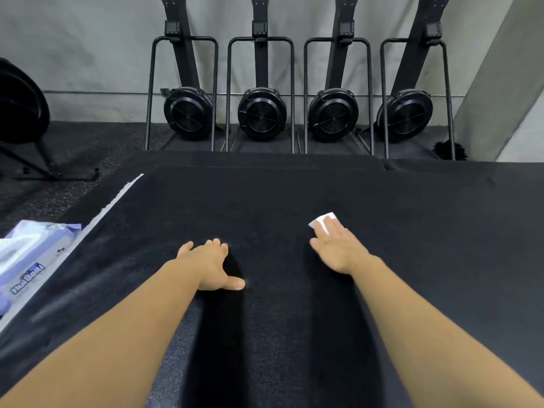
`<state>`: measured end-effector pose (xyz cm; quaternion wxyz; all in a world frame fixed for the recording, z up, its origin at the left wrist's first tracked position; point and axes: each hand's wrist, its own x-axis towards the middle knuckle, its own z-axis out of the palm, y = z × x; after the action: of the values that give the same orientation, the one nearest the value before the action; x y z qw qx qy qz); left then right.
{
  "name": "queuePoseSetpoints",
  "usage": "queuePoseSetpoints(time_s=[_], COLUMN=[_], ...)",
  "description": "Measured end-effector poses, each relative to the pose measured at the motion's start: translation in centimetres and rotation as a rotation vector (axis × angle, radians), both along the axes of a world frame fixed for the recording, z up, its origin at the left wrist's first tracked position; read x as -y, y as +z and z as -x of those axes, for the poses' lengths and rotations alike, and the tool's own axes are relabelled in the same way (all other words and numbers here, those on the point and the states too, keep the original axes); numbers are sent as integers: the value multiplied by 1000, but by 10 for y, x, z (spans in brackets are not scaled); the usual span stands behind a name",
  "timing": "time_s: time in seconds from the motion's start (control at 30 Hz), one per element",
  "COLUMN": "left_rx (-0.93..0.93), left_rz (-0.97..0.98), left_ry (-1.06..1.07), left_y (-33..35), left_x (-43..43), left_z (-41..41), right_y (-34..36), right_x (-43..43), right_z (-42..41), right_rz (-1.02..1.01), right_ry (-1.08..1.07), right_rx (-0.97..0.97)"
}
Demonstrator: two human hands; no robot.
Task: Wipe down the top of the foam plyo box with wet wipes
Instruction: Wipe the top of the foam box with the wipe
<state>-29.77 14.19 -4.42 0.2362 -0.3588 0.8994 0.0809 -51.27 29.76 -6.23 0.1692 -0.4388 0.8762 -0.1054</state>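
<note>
Black, finely textured foam fills most of the view: the top of the plyo box (279,201), seen from above and reaching away from the person. Both bare forearms stretch out over it.

The left hand (210,265) lies palm down on the foam near the middle. Its fingers are extended and close together, its thumb sticks out to the side, and it holds nothing. The right hand (338,251) is also flat and palm down, a little farther out and well apart from the left. Its straight fingers press a folded white wet wipe (322,223) against the box top. The far part of the wipe shows beyond the fingertips, and the rest is hidden under the hand.

A white strip (117,198) runs along the left edge of the box. Just beside that edge, lower down, sits a pale lilac and white pack of wipes (26,260) with blue lettering. What it rests on cannot be made out.

Beyond the far edge of the box, four black machines (262,113) with round fan housings and tall uprights stand in a row against a grey wall (88,54), each framed by a black tube loop. The floor (73,148) is dark speckled rubber. At the left edge stands part of another black machine (20,104) on a slim base.
</note>
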Motion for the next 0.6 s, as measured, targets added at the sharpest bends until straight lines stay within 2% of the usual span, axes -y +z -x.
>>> queuePoseSetpoints(time_s=[0.1, 0.23, 0.5, 0.6], left_rx=[-6, -3, -1, -12], left_rz=[-4, -3, 52, 72], left_ry=[-1, -1, -19, -31], left_y=[-1, -1, 0, -1], left_x=[1, 1, -3, -4], left_z=[0, 0, 0, -2], right_y=[-3, -7, -16, -17], right_x=[-3, 9, 27, 28], right_z=[20, -2, -124, -144], right_rz=[-38, -68, -71, -67], right_ry=[-100, -151, 145, 231], right_rx=[40, 44, 26, 17])
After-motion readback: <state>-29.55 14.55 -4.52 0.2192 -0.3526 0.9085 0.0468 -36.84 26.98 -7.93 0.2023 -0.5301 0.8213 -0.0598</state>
